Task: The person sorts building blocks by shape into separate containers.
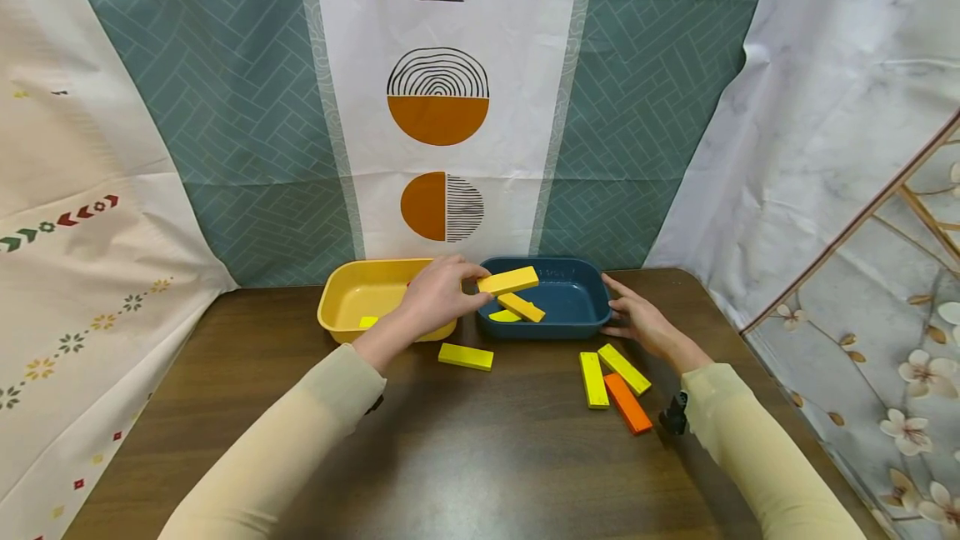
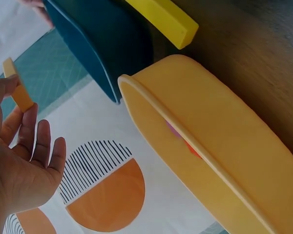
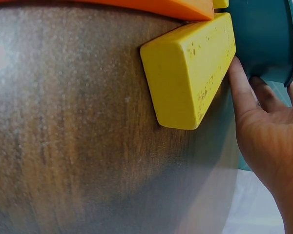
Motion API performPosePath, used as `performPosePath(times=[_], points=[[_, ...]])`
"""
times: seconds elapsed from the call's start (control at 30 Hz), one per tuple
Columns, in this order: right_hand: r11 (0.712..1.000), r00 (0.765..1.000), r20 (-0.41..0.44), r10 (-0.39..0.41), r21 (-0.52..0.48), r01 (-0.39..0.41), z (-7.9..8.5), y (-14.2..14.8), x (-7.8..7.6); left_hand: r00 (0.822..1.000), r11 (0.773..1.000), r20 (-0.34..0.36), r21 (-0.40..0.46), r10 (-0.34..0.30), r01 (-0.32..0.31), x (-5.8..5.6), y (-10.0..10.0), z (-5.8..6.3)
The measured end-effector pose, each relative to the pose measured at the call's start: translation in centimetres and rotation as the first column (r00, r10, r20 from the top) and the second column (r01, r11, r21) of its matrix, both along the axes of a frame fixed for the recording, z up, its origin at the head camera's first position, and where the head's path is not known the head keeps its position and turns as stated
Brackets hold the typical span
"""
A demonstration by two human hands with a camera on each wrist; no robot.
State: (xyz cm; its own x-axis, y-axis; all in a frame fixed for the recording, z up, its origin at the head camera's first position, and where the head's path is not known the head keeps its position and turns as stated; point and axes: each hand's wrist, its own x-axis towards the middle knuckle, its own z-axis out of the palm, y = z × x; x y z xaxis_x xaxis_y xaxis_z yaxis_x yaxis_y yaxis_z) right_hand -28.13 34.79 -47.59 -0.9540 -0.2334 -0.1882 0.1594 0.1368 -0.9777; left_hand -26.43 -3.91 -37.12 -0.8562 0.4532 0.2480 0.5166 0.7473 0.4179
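Note:
My left hand (image 1: 442, 294) pinches an orange-yellow block (image 1: 510, 281) between thumb and fingertips, above the left part of a dark blue bin (image 1: 546, 330). In the left wrist view, the same block (image 2: 20, 90) tilts between the fingertips, the other fingers loosely spread. Inside the blue bin, another orange-yellow block (image 1: 522, 307) and a bright yellow piece (image 1: 504, 316) show at the left end. My right hand (image 1: 642, 323) touches the bin's right end with spread, fairly straight fingers. Near its thumb, in the right wrist view, lies a yellow block (image 3: 190, 73).
Left of the blue bin stands a yellow bin (image 1: 330, 307) with a few pieces inside, partly hidden by my left arm. One yellow block (image 1: 466, 357) lies before the bins. Two yellow blocks and an orange block (image 1: 627, 403) lie at right. Patterned cloth hangs behind.

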Motion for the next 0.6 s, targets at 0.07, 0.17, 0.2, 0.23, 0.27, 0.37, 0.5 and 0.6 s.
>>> performPosePath(times=[0.07, 0.17, 0.2, 0.23, 0.27, 0.37, 0.5, 0.6], points=[[1.000, 1.000, -0.003, 0.001, 0.002, -0.001, 0.0, 0.1, 0.0, 1.000, 1.000, -0.003, -0.009, -0.002, 0.002, -0.2, 0.5, 0.1], [1.000, 1.000, -0.006, 0.002, 0.004, -0.002, -0.1, 0.1, 0.0, 1.000, 1.000, -0.003, -0.025, -0.001, 0.001, -0.5, 1.2, 0.2], [1.000, 1.000, -0.006, 0.003, 0.006, -0.003, -0.1, 0.1, 0.0, 1.000, 0.999, -0.002, -0.035, 0.001, -0.002, -0.6, 1.4, 0.1], [1.000, 1.000, -0.006, 0.003, 0.006, -0.003, -0.2, 0.1, 0.0, 1.000, 0.999, 0.001, -0.046, 0.005, -0.005, -0.7, 1.6, 0.1], [1.000, 1.000, -0.004, 0.003, 0.005, -0.003, -0.2, 0.2, 0.0, 1.000, 0.998, 0.002, -0.057, 0.009, -0.009, -0.8, 1.8, 0.1], [1.000, 1.000, 0.000, 0.004, 0.002, -0.004, -0.2, 0.2, -0.1, 1.000, 0.996, 0.004, -0.087, 0.018, -0.017, -1.2, 2.4, -0.1], [1.000, 1.000, 0.004, 0.003, -0.007, -0.003, -0.1, 0.2, -0.1, 0.999, 0.994, 0.016, -0.103, 0.029, -0.027, -1.5, 3.1, -0.2], [1.000, 1.000, 0.003, 0.004, -0.009, -0.004, -0.1, 0.2, -0.1, 0.999, 0.993, 0.022, -0.115, 0.041, -0.038, -1.6, 3.5, -0.4]])
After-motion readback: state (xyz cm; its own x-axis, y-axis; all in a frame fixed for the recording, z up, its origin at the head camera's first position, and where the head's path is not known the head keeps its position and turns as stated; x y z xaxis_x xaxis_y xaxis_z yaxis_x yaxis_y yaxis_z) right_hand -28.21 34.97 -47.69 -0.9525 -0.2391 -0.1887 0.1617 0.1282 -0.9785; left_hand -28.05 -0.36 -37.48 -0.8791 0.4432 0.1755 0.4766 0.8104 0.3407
